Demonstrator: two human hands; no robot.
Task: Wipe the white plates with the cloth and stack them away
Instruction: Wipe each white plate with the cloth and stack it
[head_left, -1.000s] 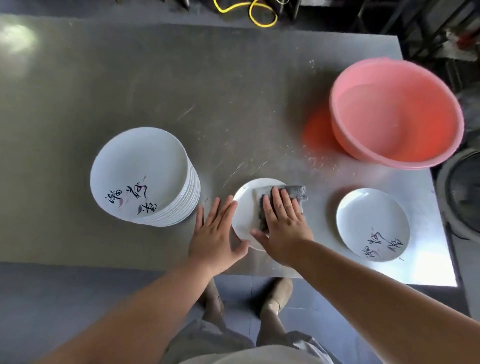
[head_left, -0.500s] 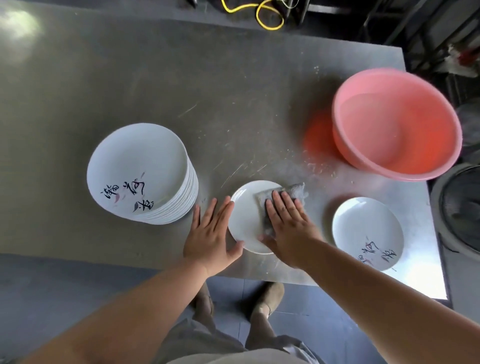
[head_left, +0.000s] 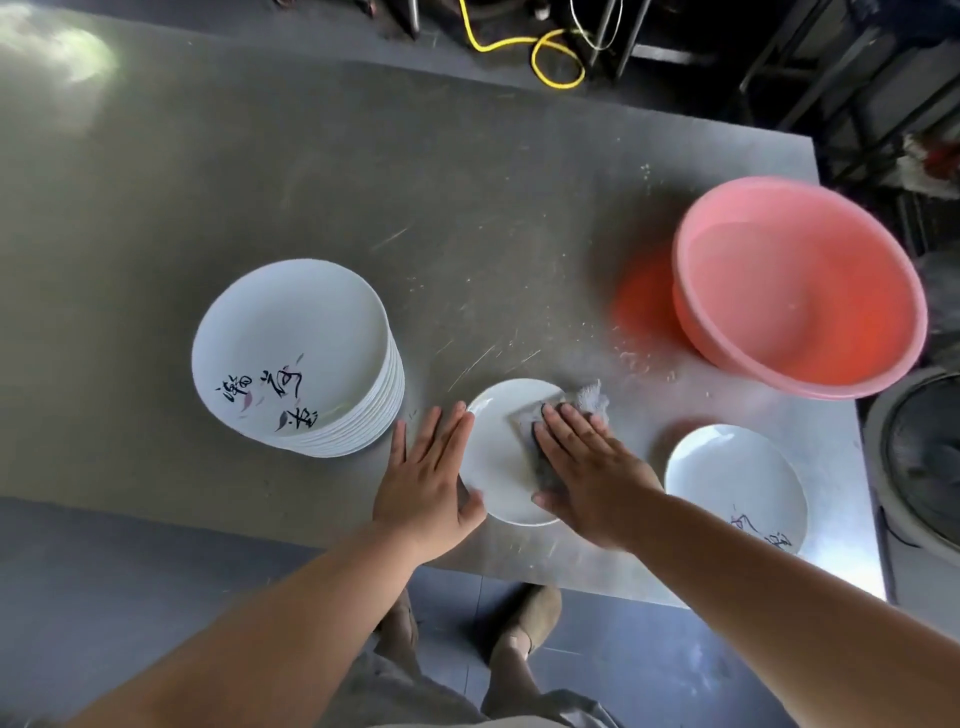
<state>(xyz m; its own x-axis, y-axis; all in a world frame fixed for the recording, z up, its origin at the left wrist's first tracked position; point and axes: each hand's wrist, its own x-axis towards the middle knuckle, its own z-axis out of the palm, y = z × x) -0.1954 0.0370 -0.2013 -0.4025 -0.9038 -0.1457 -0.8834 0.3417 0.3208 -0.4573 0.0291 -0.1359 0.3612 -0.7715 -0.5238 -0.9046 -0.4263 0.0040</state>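
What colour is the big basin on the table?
Pink, a salmon shade; the basin shows clearly in the head view.

- A person's right hand (head_left: 589, 467) presses a grey cloth (head_left: 586, 402) flat onto a small white plate (head_left: 498, 452) near the tabletop's (head_left: 363, 182) front edge.
- The left hand (head_left: 423, 483), fingers straight, braces the plate's left rim.
- A plate stack (head_left: 291, 348) stands to the left; a lone plate (head_left: 727, 475) and a pink basin (head_left: 800, 291) sit by the right edge.

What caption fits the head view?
Right hand presses grey cloth onto a white plate while left hand steadies its rim.
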